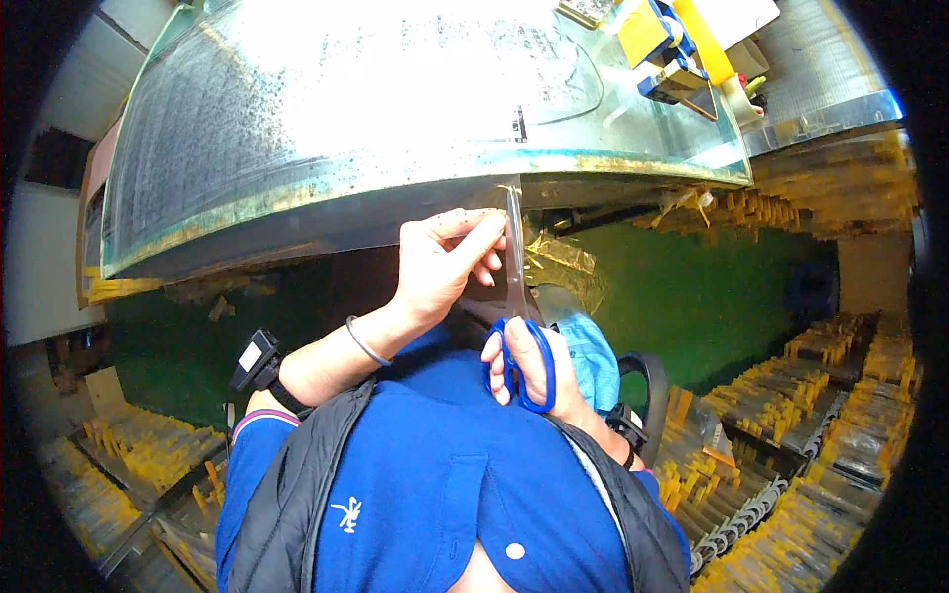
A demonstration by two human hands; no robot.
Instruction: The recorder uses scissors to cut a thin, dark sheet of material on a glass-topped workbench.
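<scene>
A: Risk?
B: Nicked fingertip. Left hand [443,255] sits right beside the blades; a slip while closing does it. Its fingers are bunched narrow; too small to tell if they hold anything.
A: Scissors [515,287]?
B: Next right, tips apparently near the surface [346,148] edge. Right hand [566,378] fingers hold the handles.
A: Count?
B: Two hands, one scissors.

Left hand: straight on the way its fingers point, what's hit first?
The left hand would likely meet the scissors held in the right hand, at the blades; whether they already touch is unclear.
</scene>
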